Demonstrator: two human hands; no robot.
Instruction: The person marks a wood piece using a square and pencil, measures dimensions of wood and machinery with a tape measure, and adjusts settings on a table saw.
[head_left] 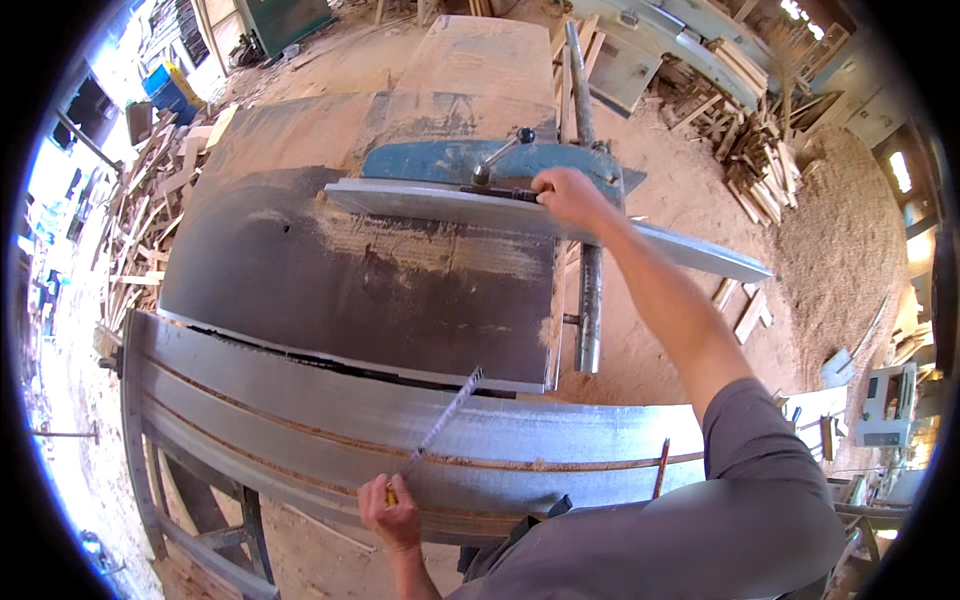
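My right hand (572, 198) reaches over the dark saw table and is closed at the end of a black bar (505, 193) along the metal rip fence (440, 207). Behind the bar is a blue fence bracket (425, 160) with a ball-ended lever (500, 155). My left hand (390, 512), low and near my body, is closed around a tape measure with a bit of yellow showing; its case is mostly hidden by the fingers. The drawn-out tape blade (445, 422) slants across the silver sliding table (300, 405) to the near edge of the saw table (340, 290).
Sawdust lies on the saw table. A round steel rail (588, 300) runs along its right side. A reddish pencil-like stick (662, 468) rests on the sliding table. Wood offcuts (165, 200) pile up at left, more scraps (765, 170) at right beside a sawdust heap (840, 230).
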